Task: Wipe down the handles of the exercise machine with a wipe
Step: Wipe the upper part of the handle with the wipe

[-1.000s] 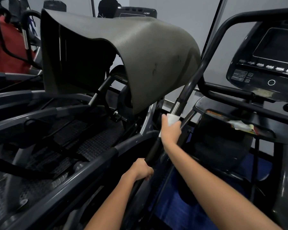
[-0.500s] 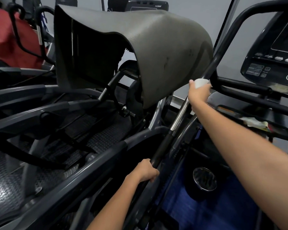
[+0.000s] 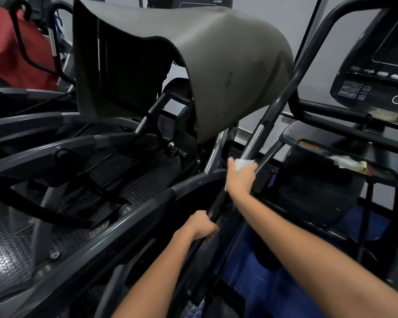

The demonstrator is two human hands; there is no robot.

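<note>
Handle [image 3: 283, 97]: black bar slanting from near centre up to far right. Your right hand [image 3: 240, 177] is pressing a white wipe [image 3: 244, 163] around it just below the chrome section [image 3: 253, 141], fingers clamped on wipe and bar. Your left hand [image 3: 203, 227] is gripping the handle nearer you, fingers curled round it. Grey mat [image 3: 216, 53]: draping over the machine, far left of the handle.

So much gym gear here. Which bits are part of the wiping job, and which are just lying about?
In use: white wipe, long handle bar, right hand, left hand.

Lying about: grey mat, console, red bag, wrapper.
</note>
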